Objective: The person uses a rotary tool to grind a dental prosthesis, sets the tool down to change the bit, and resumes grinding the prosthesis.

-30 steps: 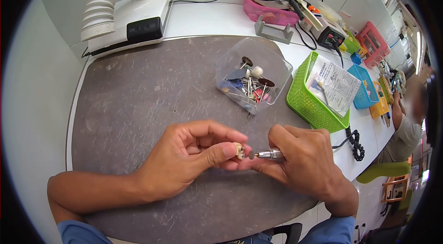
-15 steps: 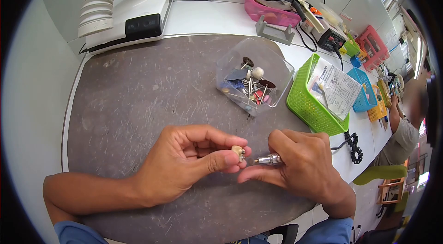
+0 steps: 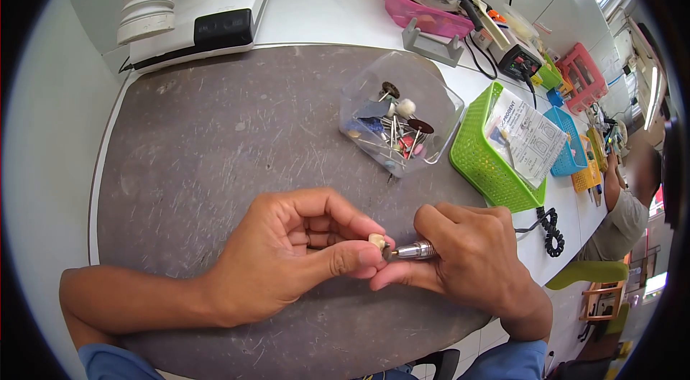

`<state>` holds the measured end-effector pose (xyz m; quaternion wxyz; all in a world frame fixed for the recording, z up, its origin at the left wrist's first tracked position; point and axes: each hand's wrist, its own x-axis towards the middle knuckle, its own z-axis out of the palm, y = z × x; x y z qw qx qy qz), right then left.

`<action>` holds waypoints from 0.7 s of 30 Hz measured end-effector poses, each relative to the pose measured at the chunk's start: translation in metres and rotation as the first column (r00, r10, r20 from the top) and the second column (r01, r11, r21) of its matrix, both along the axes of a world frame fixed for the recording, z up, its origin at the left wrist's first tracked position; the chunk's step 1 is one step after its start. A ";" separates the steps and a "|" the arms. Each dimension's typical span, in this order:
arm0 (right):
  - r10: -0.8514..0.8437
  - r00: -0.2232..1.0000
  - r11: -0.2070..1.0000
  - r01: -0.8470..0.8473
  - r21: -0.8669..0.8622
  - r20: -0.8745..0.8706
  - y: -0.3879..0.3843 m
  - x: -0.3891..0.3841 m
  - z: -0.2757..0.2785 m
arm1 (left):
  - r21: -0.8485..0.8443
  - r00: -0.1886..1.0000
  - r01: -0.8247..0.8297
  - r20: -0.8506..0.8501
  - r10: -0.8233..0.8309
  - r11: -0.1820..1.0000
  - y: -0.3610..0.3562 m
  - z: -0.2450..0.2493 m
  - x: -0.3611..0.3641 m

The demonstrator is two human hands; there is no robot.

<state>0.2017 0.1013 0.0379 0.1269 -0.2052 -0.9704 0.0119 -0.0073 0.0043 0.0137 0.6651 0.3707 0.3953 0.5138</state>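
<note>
Between the thumb and fingertips of my left hand (image 3: 302, 258) is a small cream dental crown (image 3: 376, 240) with a dark metallic part on its right side. My right hand (image 3: 471, 254) is wrapped round a silver rotary handpiece (image 3: 415, 250), its tip pointing left. That tip meets the crown's right side or lies very close to it; contact is hard to make out. The right thumb stretches beneath the handpiece to the left fingertips. Beyond the hands stands a clear plastic tub (image 3: 359, 81) holding several mounted polishing wheels and burs.
A green basket (image 3: 474, 171) with a printed paper packet stands right of the tub. A coiled black cord (image 3: 551, 232) lies near it. At the back left is a white unit (image 3: 169, 46) with a ribbed hose. Another person (image 3: 625, 214) sits far right.
My left hand has brought the crown rightward to the handpiece tip, closing the gap between them. The right hand has hardly moved. The view has shifted slightly.
</note>
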 end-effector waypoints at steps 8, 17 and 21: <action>0.012 1.000 1.000 -0.012 0.008 0.001 0.000 0.000 -0.001 | 0.010 1.000 -0.001 0.018 0.001 1.000 0.000 -0.002 0.001; -0.005 1.000 1.000 0.006 0.013 -0.016 0.001 0.001 -0.003 | -0.014 1.000 0.005 0.005 -0.005 1.000 0.000 0.000 0.001; 0.001 1.000 1.000 -0.001 0.029 -0.005 -0.001 0.000 -0.001 | -0.015 1.000 0.003 0.006 -0.003 1.000 0.000 -0.001 0.001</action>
